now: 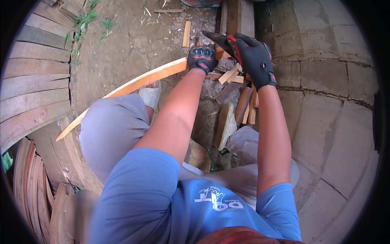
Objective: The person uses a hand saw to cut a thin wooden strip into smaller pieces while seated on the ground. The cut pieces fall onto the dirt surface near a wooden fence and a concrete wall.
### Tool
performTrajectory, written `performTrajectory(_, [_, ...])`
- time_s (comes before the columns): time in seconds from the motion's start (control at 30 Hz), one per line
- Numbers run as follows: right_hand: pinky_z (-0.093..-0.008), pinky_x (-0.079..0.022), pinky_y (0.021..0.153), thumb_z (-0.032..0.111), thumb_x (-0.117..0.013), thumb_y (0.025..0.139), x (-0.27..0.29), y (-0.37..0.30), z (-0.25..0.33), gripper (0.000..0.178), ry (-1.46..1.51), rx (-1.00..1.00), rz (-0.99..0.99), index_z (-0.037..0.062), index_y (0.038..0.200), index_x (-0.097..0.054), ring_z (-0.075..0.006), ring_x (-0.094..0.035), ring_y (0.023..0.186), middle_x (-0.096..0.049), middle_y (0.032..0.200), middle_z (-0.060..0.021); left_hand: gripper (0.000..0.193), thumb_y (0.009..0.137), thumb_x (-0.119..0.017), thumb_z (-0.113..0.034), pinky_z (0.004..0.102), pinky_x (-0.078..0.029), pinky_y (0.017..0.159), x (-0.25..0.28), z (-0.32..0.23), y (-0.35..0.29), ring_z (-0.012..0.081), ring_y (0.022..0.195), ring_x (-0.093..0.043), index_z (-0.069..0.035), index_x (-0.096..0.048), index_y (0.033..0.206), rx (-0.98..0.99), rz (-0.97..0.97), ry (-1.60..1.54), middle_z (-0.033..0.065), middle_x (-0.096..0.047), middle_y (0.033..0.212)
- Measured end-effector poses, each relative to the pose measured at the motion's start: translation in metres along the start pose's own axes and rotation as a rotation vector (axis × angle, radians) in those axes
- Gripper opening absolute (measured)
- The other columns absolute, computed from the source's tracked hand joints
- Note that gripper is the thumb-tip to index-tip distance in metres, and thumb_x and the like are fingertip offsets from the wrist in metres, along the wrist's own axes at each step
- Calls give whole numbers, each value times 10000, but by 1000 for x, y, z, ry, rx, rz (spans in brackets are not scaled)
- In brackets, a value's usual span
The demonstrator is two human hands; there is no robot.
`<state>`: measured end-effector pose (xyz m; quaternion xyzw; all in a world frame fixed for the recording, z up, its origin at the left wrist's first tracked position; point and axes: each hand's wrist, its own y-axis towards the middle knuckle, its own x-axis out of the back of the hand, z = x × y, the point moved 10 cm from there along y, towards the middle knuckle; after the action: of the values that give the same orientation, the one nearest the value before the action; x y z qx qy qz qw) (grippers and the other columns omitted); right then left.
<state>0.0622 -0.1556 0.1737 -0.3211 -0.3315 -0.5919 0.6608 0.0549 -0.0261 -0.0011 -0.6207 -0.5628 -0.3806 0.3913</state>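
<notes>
My left hand [203, 58], in a black glove with red knuckle guards, is closed around a long pale wooden strip [150, 76]. The strip runs from beside my left knee up past the hand, and its far end lies near the wood scraps. Over that end, my right hand [254, 59], gloved in black and red, is closed on a dark-bladed knife [217, 38]. Its blade points left and away from me; the handle is hidden in the glove.
Offcuts [231, 75] and wood blocks [243, 101] lie below my hands. A timber beam [237, 18] extends beyond them. Stacked planks [38, 77] stand left, curved wood pieces [34, 191] lower left, and a block wall [321, 81] right. Another person's sandalled foot [201, 3] shows at the top.
</notes>
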Motion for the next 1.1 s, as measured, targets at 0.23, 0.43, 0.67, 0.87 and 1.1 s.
performTrajectory(0.23, [-393,-539,1025,346,-639,991,-3,-25,-6,412,109,-30,-34,129,1314,-776,-334,-741,1142,-782,1216,-174,312,865,-763,-354,437,-582,910,0,3,0,292,1030,-766,-150,-757,1102,5,-12,15,109,-791,1078])
performTrajectory(0.43, [-376,-561,982,256,-644,1039,-4,-92,-31,356,286,133,-155,137,1356,-754,-313,-746,1158,-785,1206,-184,311,872,-742,-339,442,-577,899,-9,1,0,303,1036,-758,-134,-736,1104,-8,-34,57,117,-785,1084])
performTrajectory(0.67, [-448,-551,995,282,-637,1042,46,-140,-12,414,19,61,31,170,1436,-696,-357,-735,1156,-768,1260,-162,334,886,-724,-359,443,-578,918,-13,7,4,297,1062,-758,-127,-759,1124,-14,-6,42,142,-784,1104])
performTrajectory(0.87, [-355,-560,748,206,-621,1059,128,-210,5,382,61,-95,7,84,1410,-712,-191,-701,748,-782,1003,-89,407,904,-717,-448,433,-580,927,-4,7,0,287,1046,-762,-133,-765,1157,11,-12,56,139,-784,1081])
performTrajectory(1.1, [-288,-522,645,186,-641,1042,127,-218,11,391,172,-272,4,52,1401,-721,-82,-588,623,-766,940,-28,270,887,-690,-293,433,-569,886,4,5,-3,278,1009,-775,-135,-759,1095,38,1,-17,112,-796,1067])
